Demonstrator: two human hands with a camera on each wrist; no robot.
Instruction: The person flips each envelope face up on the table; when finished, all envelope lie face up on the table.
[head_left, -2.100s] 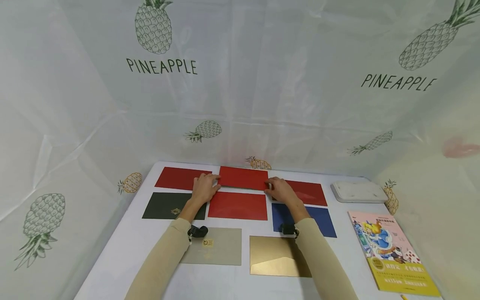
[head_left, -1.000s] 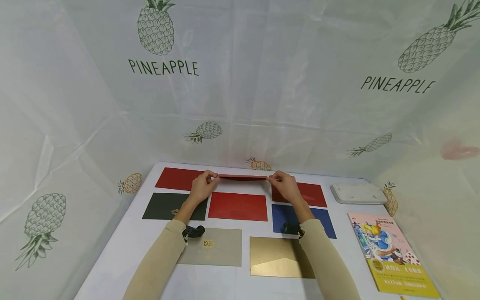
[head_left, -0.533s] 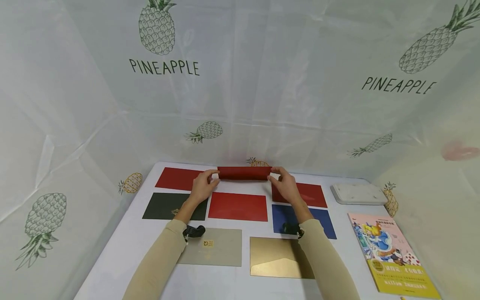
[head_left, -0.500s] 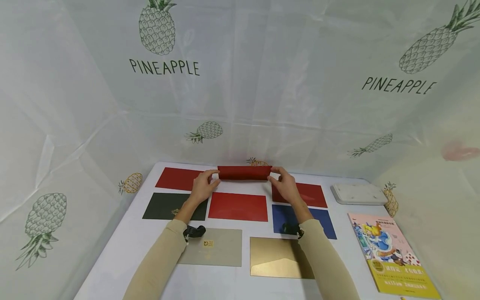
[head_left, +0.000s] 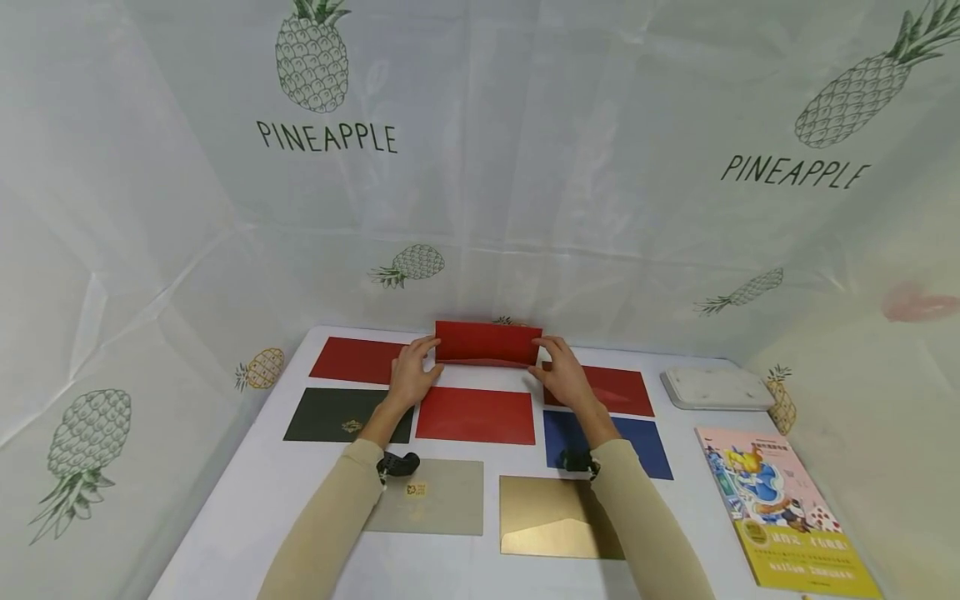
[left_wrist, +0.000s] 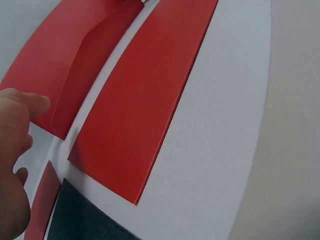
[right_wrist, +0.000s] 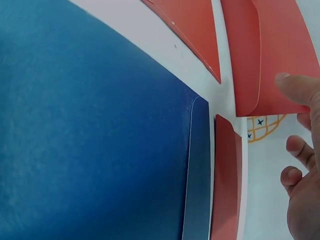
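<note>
At the back middle of the table, a red envelope (head_left: 488, 342) is held tilted up on its long edge, the side with the flap facing me. My left hand (head_left: 411, 372) pinches its left end and my right hand (head_left: 564, 372) its right end. In the left wrist view the left thumb (left_wrist: 37, 104) lies on the envelope's face near its end. The right wrist view has the right thumb (right_wrist: 297, 89) pressing the same face beside the flap; the other fingers are partly behind it. Just in front lies another red envelope (head_left: 475, 415), flat.
Around are dark red envelopes, one left (head_left: 352, 359) and one right (head_left: 615, 390), a dark green envelope (head_left: 330, 414), a blue envelope (head_left: 647, 442), a grey envelope (head_left: 442, 504) and a gold envelope (head_left: 555, 508). At right are a white case (head_left: 716, 389) and a picture book (head_left: 783, 500).
The red envelope between my hands was first face up and low, then rose edge-on and turned over. Now its flap side shows, tilted up, and both hands have come slightly lower.
</note>
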